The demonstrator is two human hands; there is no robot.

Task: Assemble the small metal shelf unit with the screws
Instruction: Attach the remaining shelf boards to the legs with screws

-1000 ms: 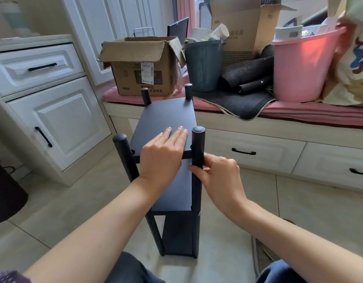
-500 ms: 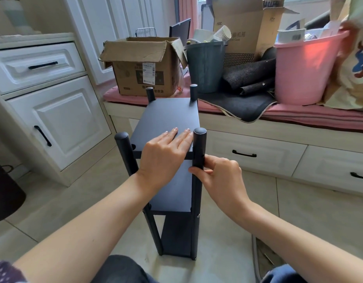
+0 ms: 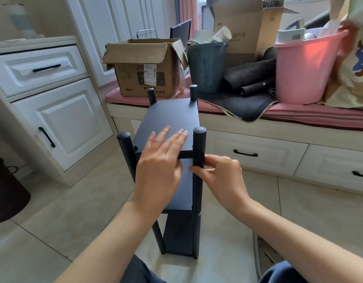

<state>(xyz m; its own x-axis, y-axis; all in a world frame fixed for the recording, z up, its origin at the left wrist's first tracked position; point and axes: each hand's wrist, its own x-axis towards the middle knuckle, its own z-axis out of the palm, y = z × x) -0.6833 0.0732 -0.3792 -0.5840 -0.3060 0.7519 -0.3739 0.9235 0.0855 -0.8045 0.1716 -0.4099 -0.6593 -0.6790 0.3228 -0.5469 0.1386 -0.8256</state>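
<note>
Black metal shelf unit [image 3: 172, 121] stands upright on tile floor, frame centre, four round posts, three tiers. Left hand [image 3: 159, 166] at 6 o'clock, fingers straight, flat on top shelf. Right hand [image 3: 221, 176] at 4 o'clock, fingers pinching near-right post [image 3: 199, 148].

On the pink-cushioned bench [image 3: 311, 116] — a cardboard box [image 3: 144, 67], grey bin [image 3: 206, 66], pink bucket [image 3: 307, 68].

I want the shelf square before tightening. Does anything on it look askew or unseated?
The near left post leans outward and stands apart from the top shelf panel, whose corner notch shows open. The near right post sits tight against it, where the right hand pinches.
</note>
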